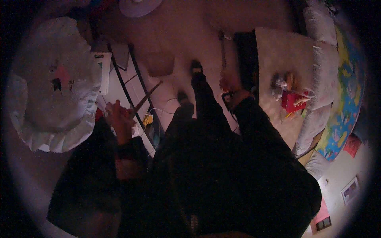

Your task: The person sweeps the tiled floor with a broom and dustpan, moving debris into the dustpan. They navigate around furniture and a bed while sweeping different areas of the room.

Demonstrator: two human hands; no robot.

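Note:
The view is dim and partly blurred. My left hand [120, 117] is closed around a brown, tapered stick-like object [148, 96], which points forward and to the right. It is beside a black-framed rack [126, 80] and a pale, ruffled cloth cover [56, 113]. My right hand [233, 87] is forward of my body on the right, with its fingers curled. A long thin dark rod [223, 53] runs forward from it and appears held. A small black object [226, 97] is against the same hand; what it is cannot be told.
My shoes [196, 67] are on the floor between the rack and a beige-covered seat [276, 50]. That seat carries a red container [293, 101] and loose items. A brown bin-like object [159, 64] and a round pale base [140, 6] stand ahead. A white cord [163, 110] trails near the rack.

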